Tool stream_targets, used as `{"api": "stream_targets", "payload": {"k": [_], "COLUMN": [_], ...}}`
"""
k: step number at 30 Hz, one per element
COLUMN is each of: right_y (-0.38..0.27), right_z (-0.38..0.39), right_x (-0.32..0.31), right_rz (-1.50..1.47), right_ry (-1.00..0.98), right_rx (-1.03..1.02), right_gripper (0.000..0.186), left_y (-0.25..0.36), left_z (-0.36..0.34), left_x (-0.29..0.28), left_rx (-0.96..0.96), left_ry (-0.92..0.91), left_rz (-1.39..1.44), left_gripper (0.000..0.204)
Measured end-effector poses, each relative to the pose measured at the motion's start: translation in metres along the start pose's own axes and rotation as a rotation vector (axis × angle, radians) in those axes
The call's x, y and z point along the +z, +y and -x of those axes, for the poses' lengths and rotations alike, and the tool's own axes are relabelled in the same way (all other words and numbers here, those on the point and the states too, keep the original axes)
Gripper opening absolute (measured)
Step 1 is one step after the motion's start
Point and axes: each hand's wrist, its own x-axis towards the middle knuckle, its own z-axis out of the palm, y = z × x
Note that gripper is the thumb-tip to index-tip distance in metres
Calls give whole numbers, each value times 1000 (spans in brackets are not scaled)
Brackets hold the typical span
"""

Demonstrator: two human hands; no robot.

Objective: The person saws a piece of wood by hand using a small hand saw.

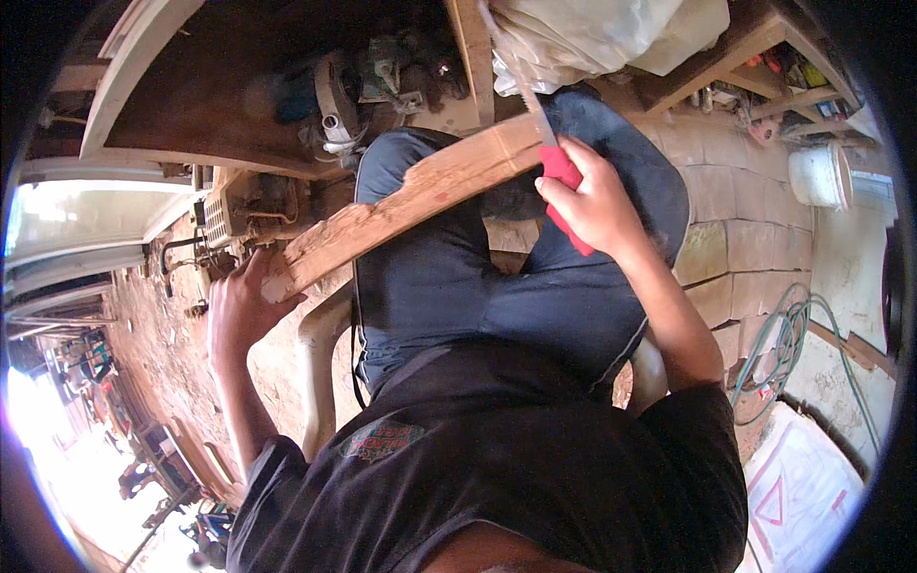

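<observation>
Across my knees lies a rough wooden plank (401, 205) — left hand (237, 310) clamps its near end steady, right hand (594, 201) grips the red-handled saw (554, 158), blade biting the far end.

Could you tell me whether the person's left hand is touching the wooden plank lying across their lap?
Touching. The head view shows the left hand gripping the lower end of the wooden plank, fingers wrapped at its edge, with no gap showing.

Left hand (237, 310) curled, gripping; right hand (594, 202) fisted, apparently clenched tight.
</observation>
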Motion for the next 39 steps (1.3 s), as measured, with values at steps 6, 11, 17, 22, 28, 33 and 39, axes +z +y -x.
{"api": "stream_targets", "payload": {"k": [6, 11, 17, 22, 28, 33, 39], "right_y": [-45, -38, -33, -53, -46, -29, -79], "right_z": [10, 9, 8, 8, 8, 8, 38], "right_x": [3, 3, 3, 8, 9, -6, -31], "right_rz": [492, 543, 487, 481, 428, 373, -20], "right_ry": [-15, -40, -37, -37, -8, -46, -120], "right_rx": [-113, -74, -140, -185, -192, -120, 451], "right_gripper": [69, 69, 72, 73, 62, 49, 28], "left_y": [-17, -6, 59, 136, 161, 178, 186], "left_z": [8, -2, -52, -108, -131, -137, -131], "left_x": [31, 6, -30, 7, 40, 53, 47], "left_rx": [-79, -131, 243, 410, 327, 318, 217], "left_ry": [20, -31, 238, 228, 254, 333, 242], "left_rz": [102, 225, 85, 142, 258, 254, 262], "left_gripper": [78, 85, 83, 88, 64, 63, 58]}}
